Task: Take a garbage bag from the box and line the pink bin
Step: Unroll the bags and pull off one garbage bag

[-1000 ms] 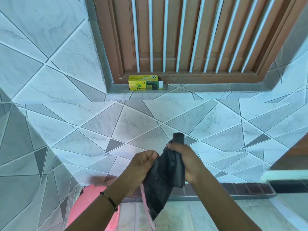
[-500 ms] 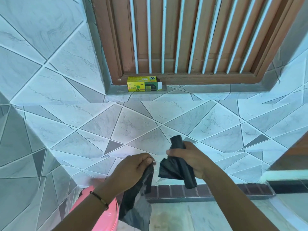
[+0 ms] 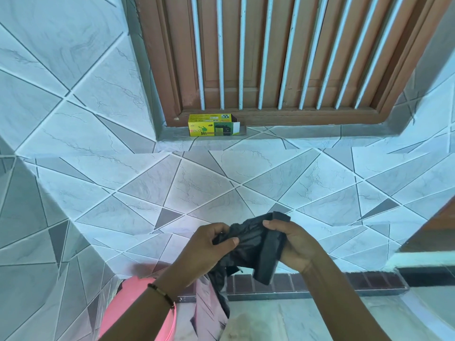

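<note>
A black garbage bag point(image 3: 253, 244), still partly folded, is held between both hands in front of the tiled wall. My left hand point(image 3: 209, 244) pinches its left edge, and my right hand point(image 3: 293, 244) grips the folded thick part. A loose thin tail of the bag hangs down below my left wrist. The pink bin point(image 3: 123, 303) stands at the lower left, largely hidden by my left forearm. The yellow bag box point(image 3: 211, 128) lies on the window ledge, its right end flap open.
A brown wooden window point(image 3: 270, 57) with white bars fills the top. Tiled walls point(image 3: 73, 143) meet in a corner at the left, close to the bin. A dark tile skirting point(image 3: 320, 283) runs along the floor, and a raised step edge sits at the right.
My hands came back together after pulling apart. The bag's left portion, which hung from my left hand, is now bunched up between both hands.
</note>
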The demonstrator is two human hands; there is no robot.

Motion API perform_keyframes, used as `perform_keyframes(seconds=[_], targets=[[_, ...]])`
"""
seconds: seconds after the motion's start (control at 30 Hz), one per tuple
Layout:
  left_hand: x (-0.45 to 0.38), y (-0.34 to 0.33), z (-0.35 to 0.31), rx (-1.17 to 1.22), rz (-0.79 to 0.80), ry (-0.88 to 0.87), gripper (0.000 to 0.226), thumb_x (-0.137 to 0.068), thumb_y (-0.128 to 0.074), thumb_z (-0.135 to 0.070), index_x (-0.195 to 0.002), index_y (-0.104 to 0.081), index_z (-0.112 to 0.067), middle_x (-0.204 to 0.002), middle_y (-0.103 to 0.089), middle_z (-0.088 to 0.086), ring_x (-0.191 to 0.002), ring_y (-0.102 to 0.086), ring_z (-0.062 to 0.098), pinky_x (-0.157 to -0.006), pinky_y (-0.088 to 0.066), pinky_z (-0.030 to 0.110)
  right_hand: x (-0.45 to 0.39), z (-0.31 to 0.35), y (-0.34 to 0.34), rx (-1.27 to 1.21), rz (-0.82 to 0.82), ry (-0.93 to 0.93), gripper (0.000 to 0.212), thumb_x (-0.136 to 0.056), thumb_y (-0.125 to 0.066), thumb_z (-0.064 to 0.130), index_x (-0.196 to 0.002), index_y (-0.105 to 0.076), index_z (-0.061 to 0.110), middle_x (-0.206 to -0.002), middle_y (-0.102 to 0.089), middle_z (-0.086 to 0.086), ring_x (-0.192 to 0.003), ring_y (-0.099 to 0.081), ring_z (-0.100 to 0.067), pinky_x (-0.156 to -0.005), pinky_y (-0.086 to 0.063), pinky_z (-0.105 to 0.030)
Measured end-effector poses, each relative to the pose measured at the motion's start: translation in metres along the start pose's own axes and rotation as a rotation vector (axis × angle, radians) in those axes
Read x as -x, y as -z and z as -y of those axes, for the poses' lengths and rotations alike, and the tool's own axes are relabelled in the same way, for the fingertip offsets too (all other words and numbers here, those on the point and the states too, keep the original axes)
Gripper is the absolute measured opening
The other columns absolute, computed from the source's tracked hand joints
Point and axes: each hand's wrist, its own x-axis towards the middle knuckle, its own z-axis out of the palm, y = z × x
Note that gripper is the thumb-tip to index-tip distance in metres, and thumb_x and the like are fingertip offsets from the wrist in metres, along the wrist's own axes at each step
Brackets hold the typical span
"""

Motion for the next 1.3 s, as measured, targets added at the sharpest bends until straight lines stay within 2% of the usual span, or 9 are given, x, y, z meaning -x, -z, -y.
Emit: perform_keyframes(seconds=[0.3,0.43,0.57,0.67,0.8,0.9,1.03,1.17,1.3], targets=[[0.010,0.011,0.007,0.009,0.057,0.051,0.009,-0.086,-0.064,-0.025,-0.086,-0.068,-0.018,-0.082,-0.075,0.004,-0.073,-0.067,0.015,-0.077,-0.053,0.034,-0.003,-0.004,0.010,-0.110,-0.106,0.119,0.049,-0.059,-0.074,0.003,-0.104,-0.058,-0.003,-0.108,-0.058,-0.028,-0.094,-0.057,-0.035,-0.088,-0.051,-0.044],[0.006,0.018,0.004,-0.012,0.262,0.237,0.066,-0.076,-0.038,-0.075,-0.090,-0.072,-0.020,-0.088,-0.071,-0.006,-0.085,-0.064,0.010,-0.083,-0.044,0.026,0.001,-0.006,0.004,-0.020,0.056,0.059,0.039,-0.064,-0.068,0.003,-0.102,-0.059,-0.003,-0.093,-0.062,-0.025,-0.084,-0.061,-0.036,-0.076,-0.055,-0.040],[0.000,0.010,-0.001,0.373,0.474,0.441,0.075,-0.080,-0.037,-0.066,-0.115,-0.065,-0.005,-0.116,-0.068,0.013,-0.104,-0.066,0.023,-0.090,-0.051,0.029,0.002,-0.006,-0.003,0.076,0.137,0.104,0.037,-0.064,-0.070,0.003,-0.099,-0.062,-0.005,-0.084,-0.065,-0.023,-0.075,-0.063,-0.034,-0.072,-0.055,-0.038],[-0.005,-0.003,0.003,0.587,0.316,0.345,0.057,-0.075,-0.070,-0.039,-0.113,-0.062,0.003,-0.114,-0.066,0.022,-0.097,-0.066,0.029,-0.086,-0.054,0.035,0.002,-0.003,0.002,0.104,0.134,0.110,0.052,-0.063,-0.074,0.009,-0.108,-0.059,-0.012,-0.103,-0.066,-0.030,-0.091,-0.064,-0.036,-0.082,-0.055,-0.040],[-0.010,0.000,0.003,0.593,0.028,0.107,0.012,-0.086,-0.060,-0.013,-0.095,-0.067,-0.016,-0.088,-0.073,0.007,-0.075,-0.068,0.018,-0.067,-0.057,0.028,0.007,-0.001,0.010,0.177,-0.053,0.148,0.033,-0.072,-0.073,0.000,-0.104,-0.064,0.000,-0.097,-0.066,-0.021,-0.081,-0.065,-0.029,-0.073,-0.058,-0.035],[-0.008,0.000,-0.001,0.305,-0.099,-0.024,0.014,-0.091,-0.055,-0.019,-0.086,-0.065,-0.028,-0.067,-0.067,-0.011,-0.063,-0.062,0.008,-0.053,-0.047,0.016,0.007,-0.002,0.007,0.294,-0.229,0.241,0.030,-0.074,-0.072,-0.001,-0.103,-0.064,0.004,-0.096,-0.066,-0.017,-0.079,-0.065,-0.027,-0.076,-0.055,-0.041],[-0.009,0.009,0.001,0.397,-0.222,-0.012,0.026,-0.080,-0.056,-0.046,-0.092,-0.063,-0.024,-0.073,-0.069,0.000,-0.074,-0.064,0.023,-0.071,-0.053,0.026,0.006,0.003,0.011,0.034,-0.220,0.283,0.043,-0.064,-0.075,0.003,-0.104,-0.058,0.002,-0.102,-0.063,-0.020,-0.087,-0.062,-0.032,-0.073,-0.057,-0.043],[0.004,-0.002,0.015,0.306,0.032,0.041,0.070,-0.065,-0.049,-0.069,-0.113,-0.055,-0.018,-0.112,-0.067,0.010,-0.106,-0.065,0.021,-0.101,-0.046,0.037,0.003,0.003,0.005,-0.219,-0.101,0.280,0.024,-0.078,-0.061,0.001,-0.100,-0.052,0.006,-0.104,-0.062,-0.019,-0.093,-0.061,-0.032,-0.070,-0.058,-0.045],[0.007,-0.023,0.021,0.307,0.276,0.173,0.069,-0.075,-0.054,-0.068,-0.116,-0.059,-0.013,-0.098,-0.072,0.009,-0.090,-0.068,0.023,-0.081,-0.052,0.030,-0.004,-0.010,-0.012,-0.284,-0.108,0.257,0.024,-0.081,-0.060,0.000,-0.103,-0.052,0.005,-0.103,-0.066,-0.019,-0.094,-0.063,-0.033,-0.078,-0.056,-0.050]])
